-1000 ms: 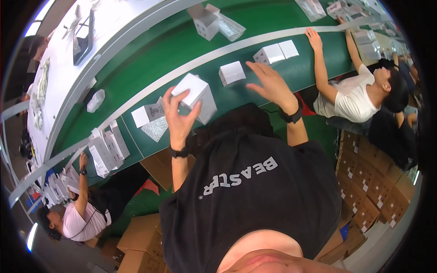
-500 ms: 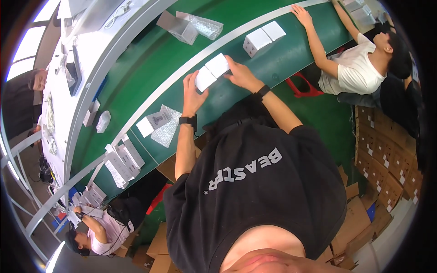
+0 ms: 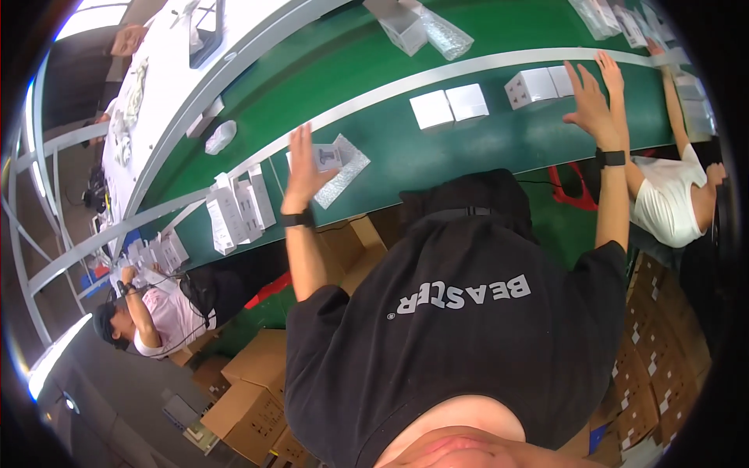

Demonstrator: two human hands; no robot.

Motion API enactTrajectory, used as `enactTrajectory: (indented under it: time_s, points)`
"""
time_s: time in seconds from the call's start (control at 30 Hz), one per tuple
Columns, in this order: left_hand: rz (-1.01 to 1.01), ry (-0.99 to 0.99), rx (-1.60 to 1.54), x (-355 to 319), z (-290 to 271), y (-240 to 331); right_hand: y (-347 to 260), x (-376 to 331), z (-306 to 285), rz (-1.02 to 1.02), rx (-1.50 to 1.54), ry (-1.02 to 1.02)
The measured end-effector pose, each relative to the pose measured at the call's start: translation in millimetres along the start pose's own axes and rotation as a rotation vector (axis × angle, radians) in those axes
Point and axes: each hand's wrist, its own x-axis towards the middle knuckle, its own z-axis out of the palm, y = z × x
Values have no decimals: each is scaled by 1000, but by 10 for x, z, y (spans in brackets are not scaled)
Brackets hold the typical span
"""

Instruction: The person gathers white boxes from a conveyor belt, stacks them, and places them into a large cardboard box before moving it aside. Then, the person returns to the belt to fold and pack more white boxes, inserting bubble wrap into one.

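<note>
Green conveyor belt (image 3: 437, 148) — curved, spanning the view. On it: two white boxes (image 3: 451, 108) side by side at centre, well apart from both hands. Bubble-wrap pouch (image 3: 337, 162) with a small white box lies just beside the left hand (image 3: 303, 165) — fingers spread, holding nothing. Right hand (image 3: 594, 101) is raised, fingers spread, empty, near another white box pair (image 3: 538, 84).

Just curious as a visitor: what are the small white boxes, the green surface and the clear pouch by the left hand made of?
White boxes: likely matte paperboard, with crisp folded edges. Green surface: looks like smooth, faintly glossy rubber or plastic belting. Clear pouch: seems to be bubble-wrap plastic, with a dimpled, shiny texture, beside the left hand.
</note>
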Motion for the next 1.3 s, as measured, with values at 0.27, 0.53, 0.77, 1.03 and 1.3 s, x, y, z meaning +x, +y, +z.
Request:
enactTrajectory:
  time_s: [0.27, 0.53, 0.77, 1.03, 1.3]
  points:
    - [-462, -231, 50, -155, -98, -814, 456, 372, 360, -50, 23, -163]
    - [-751, -120, -68, 51, 27, -648, 613, 509, 569, -211, -52, 5]
    - [-583, 37, -51, 248, 118, 35, 352, 445, 475, -144, 23, -139]
    - [-334, -18, -177, 584, 718, 1140, -245, 363, 461, -257, 140, -171]
    - [83, -112, 59, 759, 931, 857, -649, 402, 468, -243, 152, -249]
